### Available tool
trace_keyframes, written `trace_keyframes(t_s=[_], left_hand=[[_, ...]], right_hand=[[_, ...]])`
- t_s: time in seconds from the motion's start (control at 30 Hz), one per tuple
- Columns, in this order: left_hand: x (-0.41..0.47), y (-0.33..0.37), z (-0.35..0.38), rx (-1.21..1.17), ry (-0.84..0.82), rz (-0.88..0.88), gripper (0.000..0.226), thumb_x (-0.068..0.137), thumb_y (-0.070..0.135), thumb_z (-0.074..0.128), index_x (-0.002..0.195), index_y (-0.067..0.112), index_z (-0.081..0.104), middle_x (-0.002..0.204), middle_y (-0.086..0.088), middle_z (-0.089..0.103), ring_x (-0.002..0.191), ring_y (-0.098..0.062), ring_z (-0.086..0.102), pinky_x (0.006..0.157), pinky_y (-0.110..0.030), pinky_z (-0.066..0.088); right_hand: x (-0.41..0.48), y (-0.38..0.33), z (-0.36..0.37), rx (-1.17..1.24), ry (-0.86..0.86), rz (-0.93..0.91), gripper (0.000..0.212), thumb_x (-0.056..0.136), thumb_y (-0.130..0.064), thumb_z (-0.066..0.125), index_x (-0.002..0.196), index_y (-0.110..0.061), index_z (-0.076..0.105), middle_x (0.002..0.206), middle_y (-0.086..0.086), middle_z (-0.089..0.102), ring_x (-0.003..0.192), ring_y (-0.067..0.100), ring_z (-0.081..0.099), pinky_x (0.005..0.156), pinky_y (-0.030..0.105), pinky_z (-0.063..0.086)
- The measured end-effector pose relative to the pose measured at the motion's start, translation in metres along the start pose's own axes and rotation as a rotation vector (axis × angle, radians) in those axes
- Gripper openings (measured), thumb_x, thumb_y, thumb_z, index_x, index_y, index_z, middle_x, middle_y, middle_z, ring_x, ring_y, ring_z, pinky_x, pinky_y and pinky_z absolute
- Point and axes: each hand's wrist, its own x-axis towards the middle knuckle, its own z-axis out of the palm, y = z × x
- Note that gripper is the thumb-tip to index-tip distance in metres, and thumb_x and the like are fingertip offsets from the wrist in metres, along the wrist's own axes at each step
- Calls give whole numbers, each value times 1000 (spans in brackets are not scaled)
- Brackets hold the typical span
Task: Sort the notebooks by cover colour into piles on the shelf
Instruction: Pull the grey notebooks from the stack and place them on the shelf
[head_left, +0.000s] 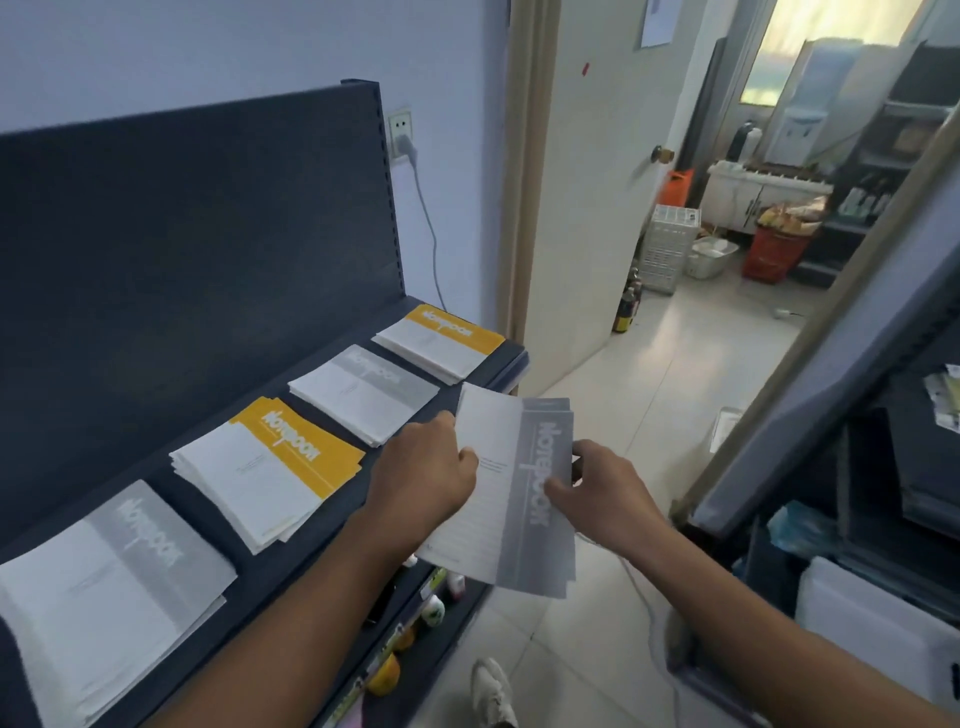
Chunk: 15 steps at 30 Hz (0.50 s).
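Grey notebooks (511, 493) are gripped at the left edge by the left hand (426, 478) and pinched at the grey band by the right hand (608, 499), just off the front of the dark shelf (265, 577), on which a near grey pile (104, 571), a yellow pile (270, 467), a second grey pile (363, 395) and a far yellow pile (441, 340) are laid in a row.

Grey notebooks (511, 488) in the grip of left hand (426, 467) and right hand (608, 496), beside the four-pile shelf (270, 571).
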Motion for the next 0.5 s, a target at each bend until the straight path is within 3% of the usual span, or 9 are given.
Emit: trace_keyframes(t_s=[0.17,0.3,0.5], left_hand=[[52,-5,6,-17,7,-87,31,94,38,59,112,15,50,103,-6,65,78,-20,50,64,-33,39],[95,-9,2,-29,-16,-158,34,93,37,61,113,14,45,109,-8,64,83,-21,54,58,-27,39],[157,-32,-5,-17,2,-254,37,95,32,59,118,7,45,109,-11,62,88,-25,56,62,-29,40]], right_hand=[[65,-12,-2,-92,-34,-42,25,90,-27,60,114,-18,61,96,-4,65,85,19,63,63,29,46],[120,-31,-5,-197,-69,-94,29,88,-23,58,117,-16,61,102,1,66,94,25,63,77,35,51],[200,-68,4,-316,-121,-235,21,83,-21,54,103,-17,61,103,4,66,94,28,62,78,37,52]])
